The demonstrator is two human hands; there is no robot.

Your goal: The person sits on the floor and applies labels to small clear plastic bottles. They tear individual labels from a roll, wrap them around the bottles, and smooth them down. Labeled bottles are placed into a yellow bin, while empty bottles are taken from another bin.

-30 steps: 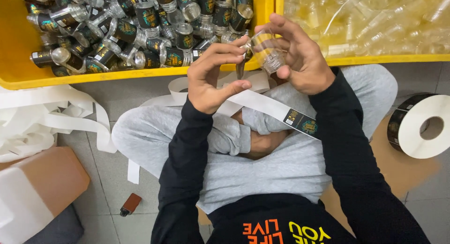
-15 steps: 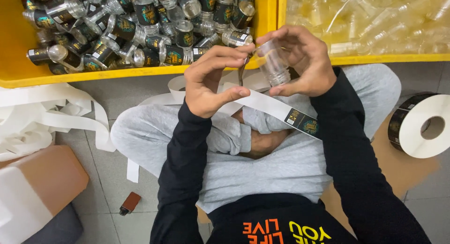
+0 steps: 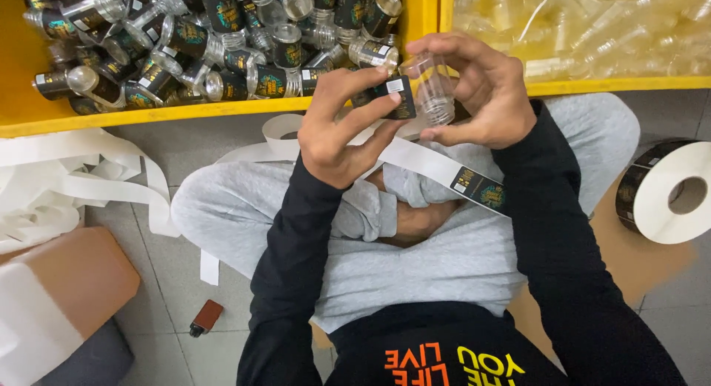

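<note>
My right hand [image 3: 485, 90] holds a small clear plastic jar [image 3: 432, 86] in front of my chest. My left hand [image 3: 344, 123] pinches a black sticker label [image 3: 396, 95] and presses it against the jar's side. A white backing strip [image 3: 426, 160] with another black label [image 3: 480, 190] on it runs across my lap below both hands. I sit cross-legged in grey trousers and a black long-sleeved top.
A yellow bin [image 3: 222, 112] at upper left is full of labelled jars [image 3: 215, 45]. A second yellow bin [image 3: 592, 84] at upper right holds unlabelled clear jars. A label roll [image 3: 670, 193] lies at right. Spent white backing tape [image 3: 67, 186], a brown box [image 3: 67, 282] and a small lighter [image 3: 206, 318] lie at left.
The jar has been turned more upright between my hands, and the black label is now laid against its side under my left fingers.
</note>
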